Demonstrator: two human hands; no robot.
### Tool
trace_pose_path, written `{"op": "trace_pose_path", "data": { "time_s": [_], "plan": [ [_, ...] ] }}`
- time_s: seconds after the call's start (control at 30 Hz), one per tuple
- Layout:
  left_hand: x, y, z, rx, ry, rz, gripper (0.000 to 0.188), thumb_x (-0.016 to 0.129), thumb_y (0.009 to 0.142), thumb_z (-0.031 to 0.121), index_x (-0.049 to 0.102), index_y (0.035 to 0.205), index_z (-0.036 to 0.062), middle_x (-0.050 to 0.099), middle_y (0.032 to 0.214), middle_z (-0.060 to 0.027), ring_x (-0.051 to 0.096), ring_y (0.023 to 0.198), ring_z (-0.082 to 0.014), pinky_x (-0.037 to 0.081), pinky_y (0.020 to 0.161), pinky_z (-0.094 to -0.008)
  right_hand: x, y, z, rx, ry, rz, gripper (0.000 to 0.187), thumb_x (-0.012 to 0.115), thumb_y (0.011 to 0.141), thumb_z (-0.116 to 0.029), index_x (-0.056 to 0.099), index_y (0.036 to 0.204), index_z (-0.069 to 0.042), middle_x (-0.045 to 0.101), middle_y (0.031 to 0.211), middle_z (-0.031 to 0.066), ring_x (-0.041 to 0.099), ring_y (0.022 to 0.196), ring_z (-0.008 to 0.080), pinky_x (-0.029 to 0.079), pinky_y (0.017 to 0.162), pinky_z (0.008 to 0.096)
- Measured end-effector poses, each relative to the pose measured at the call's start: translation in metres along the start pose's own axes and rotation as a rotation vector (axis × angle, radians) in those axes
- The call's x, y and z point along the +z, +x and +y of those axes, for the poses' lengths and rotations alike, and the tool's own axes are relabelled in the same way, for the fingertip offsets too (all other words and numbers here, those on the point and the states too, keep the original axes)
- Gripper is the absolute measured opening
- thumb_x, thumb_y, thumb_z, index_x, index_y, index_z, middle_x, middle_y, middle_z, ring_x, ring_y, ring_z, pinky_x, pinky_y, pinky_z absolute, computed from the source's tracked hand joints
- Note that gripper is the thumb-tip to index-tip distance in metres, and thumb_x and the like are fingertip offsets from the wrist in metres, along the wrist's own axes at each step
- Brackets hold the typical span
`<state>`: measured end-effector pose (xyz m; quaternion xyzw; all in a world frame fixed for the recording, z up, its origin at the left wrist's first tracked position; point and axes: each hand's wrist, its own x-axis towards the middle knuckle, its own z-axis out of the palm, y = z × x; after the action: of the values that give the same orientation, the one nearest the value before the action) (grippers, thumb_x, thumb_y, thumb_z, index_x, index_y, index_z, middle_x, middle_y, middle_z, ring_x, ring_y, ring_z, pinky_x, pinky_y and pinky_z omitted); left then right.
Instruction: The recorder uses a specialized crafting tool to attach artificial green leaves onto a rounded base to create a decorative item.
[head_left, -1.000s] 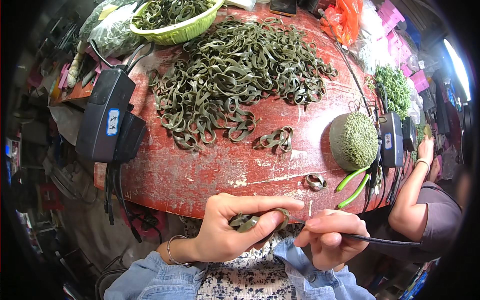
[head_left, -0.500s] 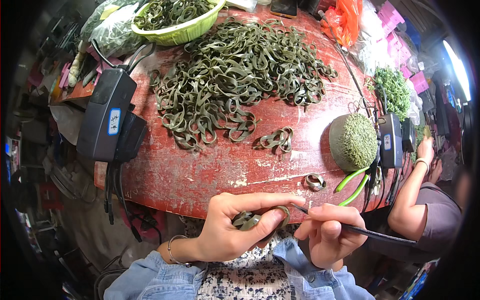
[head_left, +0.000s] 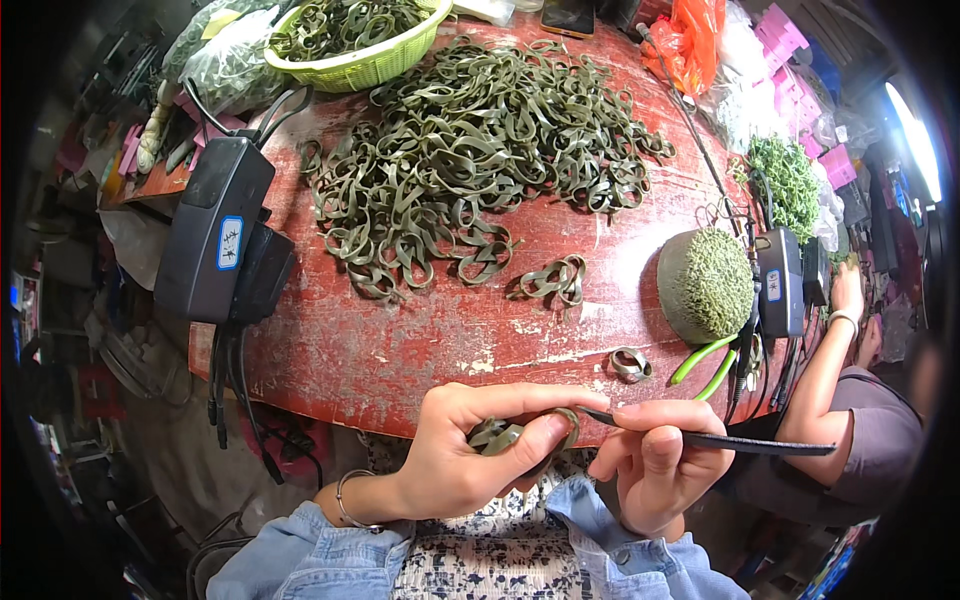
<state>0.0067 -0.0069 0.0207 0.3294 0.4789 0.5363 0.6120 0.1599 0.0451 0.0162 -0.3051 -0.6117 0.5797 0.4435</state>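
Head-worn, the fisheye camera looks down and forward from the near side of the red table [head_left: 450, 345] — close above it, and wide enough to reach past its left and right sides.

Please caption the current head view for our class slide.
Left hand gripping green loops, right hand a dark strip, at a worn red table.

Dark flat strip [head_left: 765, 446] beside green loops [head_left: 490, 437]
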Motion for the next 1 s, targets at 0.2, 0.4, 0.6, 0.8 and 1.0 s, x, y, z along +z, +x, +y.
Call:
{"op": "trace_pose_path", "data": {
  "time_s": [0.2, 0.4, 0.6, 0.8, 1.0],
  "plan": [
    [0.0, 0.003, -0.003, -0.009, -0.066, 0.035, 0.022, 0.045, 0.084, 0.007, 0.058, 0.098, -0.0044, 0.052, 0.054, -0.002, 0.041, 0.04, -0.0033, 0.029, 0.036, -0.0185, 0.001, 0.0, 0.001, -0.026, 0.065, 0.087, 0.026, 0.048, 0.088, -0.016, 0.056, 0.086, 0.008, 0.057, 0.057, 0.0128, 0.055, 0.044, 0.0133, 0.041, 0.038, 0.0205],
    [-0.004, 0.01, -0.012, -0.049, -0.242, 0.063, 0.014, 0.046, 0.087, 0.008, 0.051, 0.098, 0.0015, 0.056, 0.06, -0.0051, 0.043, 0.041, -0.0042, 0.032, 0.037, -0.0178, -0.002, 0.003, 0.008, -0.212, -0.197, -0.02, 0.02, 0.053, 0.085, -0.013, 0.057, 0.091, 0.006, 0.059, 0.062, 0.0121, 0.055, 0.053, 0.0125, 0.043, 0.046, 0.0215],
    [-0.003, 0.012, -0.016, 0.05, -0.338, 0.171, 0.016, 0.045, 0.088, 0.01, 0.048, 0.102, 0.0022, 0.061, 0.069, -0.0098, 0.048, 0.043, -0.0066, 0.036, 0.036, -0.018, 0.007, 0.002, 0.008, -0.082, -0.187, 0.01, 0.018, 0.053, 0.085, -0.012, 0.058, 0.093, 0.004, 0.058, 0.065, 0.0096, 0.054, 0.055, 0.0118, 0.043, 0.049, 0.0211],
    [-0.007, 0.012, -0.01, 0.01, -0.286, 0.182, 0.024, 0.042, 0.088, 0.009, 0.046, 0.108, -0.0036, 0.061, 0.071, -0.0172, 0.055, 0.046, -0.0146, 0.036, 0.035, -0.0184, 0.004, 0.023, 0.015, -0.18, -0.525, 0.129, 0.012, 0.053, 0.08, 0.0, 0.06, 0.09, 0.002, 0.056, 0.065, 0.008, 0.051, 0.055, 0.0123, 0.041, 0.05, 0.0225],
    [-0.016, 0.009, -0.015, 0.076, -0.298, 0.221, 0.024, 0.042, 0.088, 0.01, 0.047, 0.108, -0.0034, 0.061, 0.073, -0.0171, 0.058, 0.05, -0.0164, 0.038, 0.036, -0.0189, 0.009, 0.051, 0.032, -0.316, -0.935, -0.073, 0.019, 0.063, 0.07, -0.001, 0.058, 0.089, -0.002, 0.051, 0.076, 0.0121, 0.051, 0.06, 0.0251, 0.042, 0.053, 0.0311]
  ]
}}
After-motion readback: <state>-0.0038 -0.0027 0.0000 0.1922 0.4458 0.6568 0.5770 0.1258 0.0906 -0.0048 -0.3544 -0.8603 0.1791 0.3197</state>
